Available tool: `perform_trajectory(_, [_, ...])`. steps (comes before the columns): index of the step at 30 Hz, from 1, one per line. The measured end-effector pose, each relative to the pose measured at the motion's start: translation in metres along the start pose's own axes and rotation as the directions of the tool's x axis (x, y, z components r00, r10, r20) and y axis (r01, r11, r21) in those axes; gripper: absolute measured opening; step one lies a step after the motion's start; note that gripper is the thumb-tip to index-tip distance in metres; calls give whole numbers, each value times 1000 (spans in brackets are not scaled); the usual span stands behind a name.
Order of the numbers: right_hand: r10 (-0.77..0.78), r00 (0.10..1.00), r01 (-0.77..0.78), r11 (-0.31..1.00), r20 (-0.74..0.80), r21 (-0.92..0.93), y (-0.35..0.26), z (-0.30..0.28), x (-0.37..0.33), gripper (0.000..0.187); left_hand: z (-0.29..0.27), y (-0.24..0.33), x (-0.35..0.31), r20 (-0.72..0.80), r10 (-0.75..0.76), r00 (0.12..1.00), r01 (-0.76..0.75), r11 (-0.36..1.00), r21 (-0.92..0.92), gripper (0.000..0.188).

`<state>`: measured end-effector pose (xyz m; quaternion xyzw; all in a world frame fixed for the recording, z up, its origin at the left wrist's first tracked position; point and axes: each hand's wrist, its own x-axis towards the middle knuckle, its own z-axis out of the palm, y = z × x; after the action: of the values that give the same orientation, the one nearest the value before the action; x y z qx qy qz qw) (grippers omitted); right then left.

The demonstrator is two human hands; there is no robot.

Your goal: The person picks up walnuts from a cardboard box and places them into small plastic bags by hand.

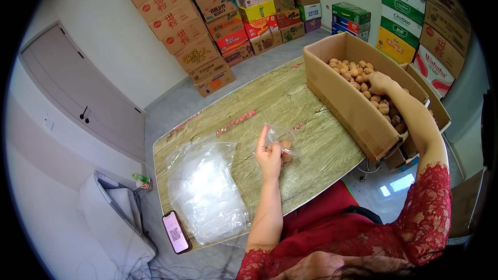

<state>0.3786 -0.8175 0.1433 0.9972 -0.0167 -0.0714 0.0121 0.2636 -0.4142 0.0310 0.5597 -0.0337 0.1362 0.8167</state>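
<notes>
Phone (pixel 176 232) at desk's (pixel 275 93) near left edge; flat plastic bags (pixel 207 192) heaped just beyond. Left hand (pixel 269 161), mid-desk: fingers holding clear pouch (pixel 289 135), walnuts (pixel 286 144) inside. Right hand (pixel 380 83) among more walnuts (pixel 358 72) in open carton (pixel 337 91); fingertips buried, grip unreadable. Boxes (pixel 187 57) stacked behind.

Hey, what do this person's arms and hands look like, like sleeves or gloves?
Both the left hand and right hand are bare, without gloves. Red lace sleeves with a patterned openwork weave leave the forearms uncovered. No watch shows.
</notes>
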Motion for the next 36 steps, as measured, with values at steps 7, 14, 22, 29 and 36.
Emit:
perform_trajectory(7, [106,989,-91,986,101,-141,-13,1,7,34,-4,-7,2,-12,20,1000,-20,1000,9,56])
perform_trajectory(14, [-5,994,13,997,-107,71,-7,-11,-13,38,-1,-6,1,-11,28,1000,-27,999,34,54])
perform_trajectory(22, [24,991,13,961,-132,275,-12,-36,-19,39,-1,0,0,8,15,1000,-16,1000,26,54])
perform_trajectory(29, [-45,982,185,395,-182,900,-29,-73,-50,35,3,1,1,13,40,999,-41,998,48,55])
perform_trajectory(36, [-282,937,196,-63,-206,979,-180,-85,-129,41,-3,1,-5,32,-39,999,37,996,76,57])
